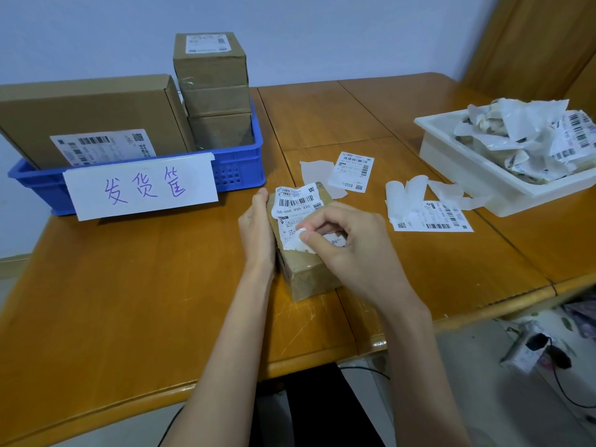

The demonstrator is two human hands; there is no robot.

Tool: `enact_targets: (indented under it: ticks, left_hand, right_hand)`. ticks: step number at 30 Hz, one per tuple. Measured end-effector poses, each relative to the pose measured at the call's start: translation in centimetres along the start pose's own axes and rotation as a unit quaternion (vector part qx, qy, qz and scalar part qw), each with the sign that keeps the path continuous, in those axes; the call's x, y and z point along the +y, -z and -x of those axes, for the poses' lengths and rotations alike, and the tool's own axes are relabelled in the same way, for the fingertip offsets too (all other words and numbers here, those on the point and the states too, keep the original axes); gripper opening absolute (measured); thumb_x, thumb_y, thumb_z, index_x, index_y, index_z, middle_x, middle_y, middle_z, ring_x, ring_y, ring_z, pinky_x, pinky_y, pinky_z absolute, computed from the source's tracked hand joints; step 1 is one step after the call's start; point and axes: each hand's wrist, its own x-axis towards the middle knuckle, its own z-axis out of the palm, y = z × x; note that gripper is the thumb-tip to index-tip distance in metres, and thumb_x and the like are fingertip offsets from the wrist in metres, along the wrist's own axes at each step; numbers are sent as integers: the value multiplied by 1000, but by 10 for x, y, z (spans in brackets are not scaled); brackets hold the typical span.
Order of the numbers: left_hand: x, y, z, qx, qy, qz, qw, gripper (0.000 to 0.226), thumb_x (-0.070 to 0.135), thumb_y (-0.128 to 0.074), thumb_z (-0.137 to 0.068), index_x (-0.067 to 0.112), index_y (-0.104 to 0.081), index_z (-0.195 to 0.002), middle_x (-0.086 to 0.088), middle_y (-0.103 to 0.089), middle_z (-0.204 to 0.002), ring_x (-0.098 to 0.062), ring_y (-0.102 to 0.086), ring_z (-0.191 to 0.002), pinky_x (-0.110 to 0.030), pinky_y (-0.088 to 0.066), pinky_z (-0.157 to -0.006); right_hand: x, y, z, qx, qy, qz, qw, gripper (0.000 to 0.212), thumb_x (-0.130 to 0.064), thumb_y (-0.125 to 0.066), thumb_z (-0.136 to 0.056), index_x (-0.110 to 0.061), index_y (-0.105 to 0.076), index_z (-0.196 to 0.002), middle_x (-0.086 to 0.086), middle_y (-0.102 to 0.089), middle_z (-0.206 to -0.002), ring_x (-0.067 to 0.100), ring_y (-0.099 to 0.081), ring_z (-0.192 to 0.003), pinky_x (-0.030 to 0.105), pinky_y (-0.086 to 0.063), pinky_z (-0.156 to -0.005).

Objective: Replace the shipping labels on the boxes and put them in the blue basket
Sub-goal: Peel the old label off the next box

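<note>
On the worktop (129,285), at 5 o'clock from the blue basket (245,169), the left hand (258,230) is bracing the box (306,272) while right-hand fingers (317,229) are pinching the old label (295,211); peeling low and slowly should avoid tearing.

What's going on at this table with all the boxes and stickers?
A person is peeling the old shipping label off a small cardboard box. The left hand steadies the box while the right hand pinches the label's lifted edge. Fresh labels wait nearby, finished boxes sit in the blue basket, and the white tray holds scraps.
</note>
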Motion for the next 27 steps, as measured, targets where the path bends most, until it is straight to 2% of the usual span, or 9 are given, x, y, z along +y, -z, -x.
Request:
enact_targets:
  ticks: [3,6,8,11,14,17,21,24,27]
  left_hand:
    - [0,0,-1,0,2,-9,1000,39,36,-45,-100,14,-66,-75,-6,-73,-82,-17,-66,-75,-27,-46,-64]
    - [2,0,-1,9,6,-19,1000,40,37,-45,-99,15,-66,-73,-7,-72,-82,-19,-64,-76,-26,-44,-62]
    - [4,1,0,0,7,-23,1000,41,37,-44,-99,16,-67,-73,-3,-73,-78,-16,-64,-75,-24,-44,-60]
    - [8,3,1,-16,15,-27,999,39,38,-43,-100,20,-68,-74,0,-74,-79,-16,-68,-77,-25,-46,-63]
    - [9,3,0,-13,28,-26,999,38,38,-45,-99,18,-68,-77,-2,-75,-82,-20,-68,-79,-27,-45,-64]
    - [8,2,0,-11,29,-20,999,38,38,-45,-99,19,-69,-78,0,-75,-80,-16,-70,-78,-22,-47,-60]
    - [7,1,1,-5,17,-16,1000,40,37,-44,-100,17,-69,-76,3,-73,-73,-6,-66,-63,-15,-44,-50]
    - [7,1,1,3,22,-17,1000,39,38,-45,-100,17,-68,-76,5,-73,-70,-6,-66,-61,-14,-44,-49]
    - [6,2,0,-1,26,-6,1000,38,37,-45,-99,15,-67,-77,2,-73,-71,-11,-68,-67,-16,-44,-50]
  right_hand:
    - [-3,5,0,-34,-11,-13,999,6,-18,-75,-80,-21,-71,-77,-15,-70,-79,3,-66,-82,25,-51,-74]
    - [-7,9,9,-95,-5,-50,994,14,-30,-73,-74,-23,-69,-85,-14,-67,-90,6,-61,-97,22,-48,-82]
    - [-6,8,13,-116,15,-33,993,21,-26,-72,-71,-23,-65,-91,-15,-63,-102,7,-54,-108,23,-45,-88]
    - [0,7,17,-87,34,-9,996,27,-18,-67,-66,-21,-59,-91,-17,-55,-113,4,-47,-116,18,-41,-90]
    - [9,6,17,-27,35,-23,999,9,-9,-68,-78,-14,-63,-82,-16,-63,-109,3,-53,-114,19,-44,-91]
    - [15,4,16,11,34,-26,999,5,-6,-71,-84,-10,-70,-81,-14,-69,-105,0,-58,-109,16,-45,-90]
    - [13,-3,11,51,38,-23,998,5,-7,-73,-83,-11,-73,-87,-10,-70,-95,4,-60,-100,14,-44,-87]
    - [8,-3,7,46,26,-28,998,13,-7,-73,-80,-15,-73,-90,-13,-68,-92,4,-60,-97,14,-45,-83]
    - [6,5,12,4,5,-77,997,29,-8,-66,-75,-20,-68,-101,-11,-67,-100,7,-61,-100,18,-48,-85]
